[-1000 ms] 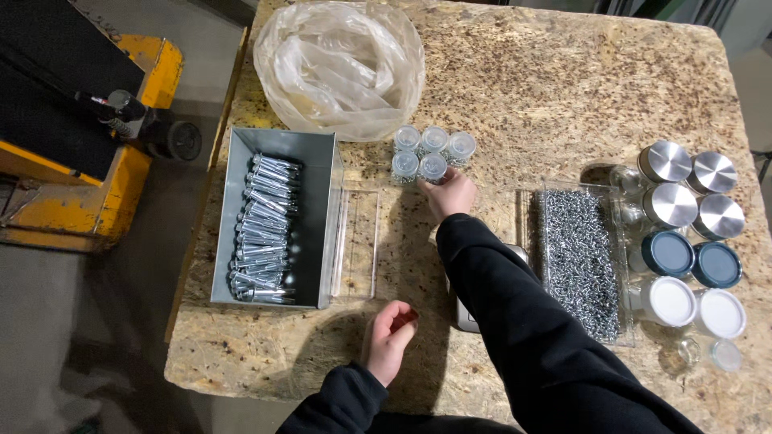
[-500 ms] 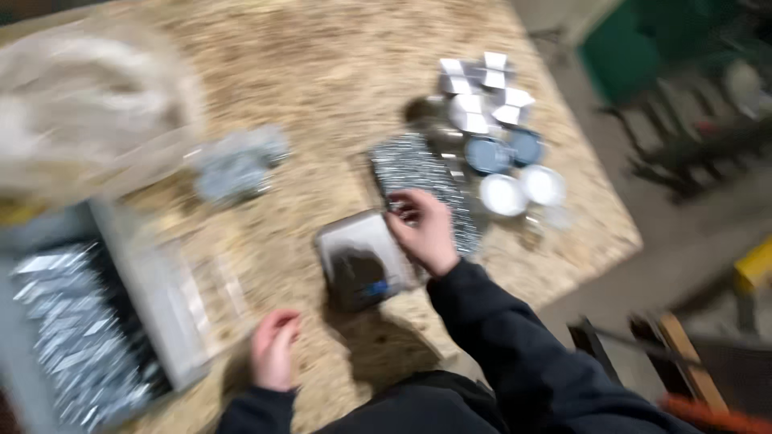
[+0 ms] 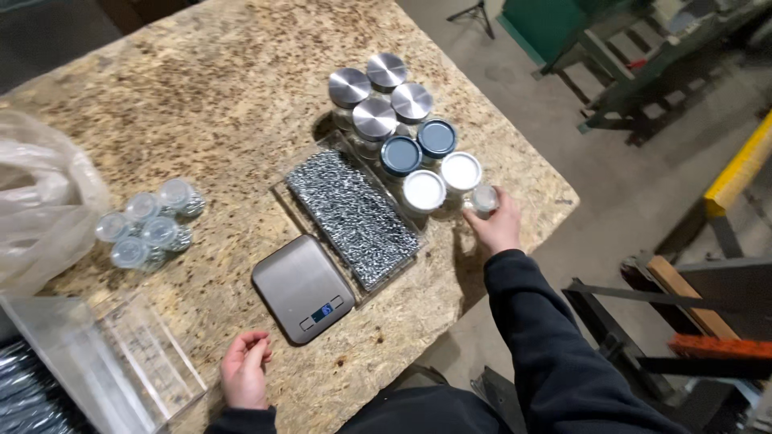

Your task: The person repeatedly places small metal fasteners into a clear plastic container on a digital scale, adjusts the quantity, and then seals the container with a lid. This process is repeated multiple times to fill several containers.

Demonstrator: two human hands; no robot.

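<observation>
**Small clear jar in the right hand, at the counter's edge**

The small clear jar [image 3: 484,198] sits in the fingers of the right hand [image 3: 497,227], which is closed around its lower part; it is just beside the white-lidded jars [image 3: 424,190], on their side nearest the counter's [image 3: 241,96] right edge. Behind those stand blue-lidded jars [image 3: 402,154] and, farther back, jars with metal lids [image 3: 375,118] (all packed close together). Touching the jar cluster on its left lies a clear tray of small metal parts [image 3: 354,215], and a flat grey kitchen scale [image 3: 302,287] lies against that tray's near corner. The left hand [image 3: 244,371] rests well apart from the jar, just in front of the scale, fingers loosely curled and holding nothing. Far left of the scale stands a group of small clear containers [image 3: 149,225].
</observation>
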